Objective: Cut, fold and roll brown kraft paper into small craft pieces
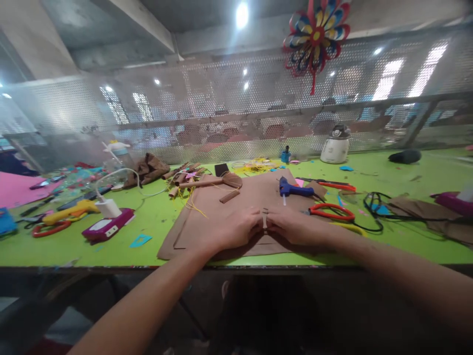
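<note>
Over a large sheet of brown paper (207, 212), my left hand (238, 228) and my right hand (291, 226) come close together, fingertips pinched. Between them shows a small pale-brown piece (265, 220) with dark marks, gripped from both sides; the fingers hide most of it. Just beyond my right hand lies a blue hot glue gun (293, 188) with a white glue stick showing. Red-handled scissors (332, 212) are beside my right wrist. Rolled brown paper tubes (201, 182) and a short loose roll (229, 196) lie on the sheet's far left part.
A purple power strip (108, 227) with a white plug (109, 208) and a yellow glue gun (74, 212) are on the left. A black cable (377, 217) loops at right. A white bottle (335, 145) stands at the back before a perforated metal screen (221, 108).
</note>
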Tool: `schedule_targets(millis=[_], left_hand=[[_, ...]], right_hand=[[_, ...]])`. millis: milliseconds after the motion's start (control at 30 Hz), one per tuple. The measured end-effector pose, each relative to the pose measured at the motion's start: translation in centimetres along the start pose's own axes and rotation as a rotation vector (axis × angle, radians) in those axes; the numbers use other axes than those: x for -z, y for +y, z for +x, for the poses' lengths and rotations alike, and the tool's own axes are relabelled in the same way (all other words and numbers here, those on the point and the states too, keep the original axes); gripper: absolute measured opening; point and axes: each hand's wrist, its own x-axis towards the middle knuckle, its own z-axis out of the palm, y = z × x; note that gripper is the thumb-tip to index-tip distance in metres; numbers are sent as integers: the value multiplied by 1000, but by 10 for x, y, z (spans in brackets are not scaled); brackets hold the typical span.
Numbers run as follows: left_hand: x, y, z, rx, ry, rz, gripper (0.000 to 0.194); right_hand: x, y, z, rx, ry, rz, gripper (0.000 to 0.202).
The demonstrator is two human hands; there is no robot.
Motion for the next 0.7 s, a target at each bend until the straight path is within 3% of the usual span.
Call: schedule_targets(millis=[233, 467, 700], left_hand=[[0, 3, -10, 27, -34, 304, 19], [3, 4, -14, -89, -79, 461, 16], [8, 9, -15, -223, -80, 583, 18]], right_hand=[[2, 0, -10, 10, -46, -282, 12], [-2, 4, -18, 63, -58, -423, 12], [-4, 0, -14, 212, -53, -598, 15]])
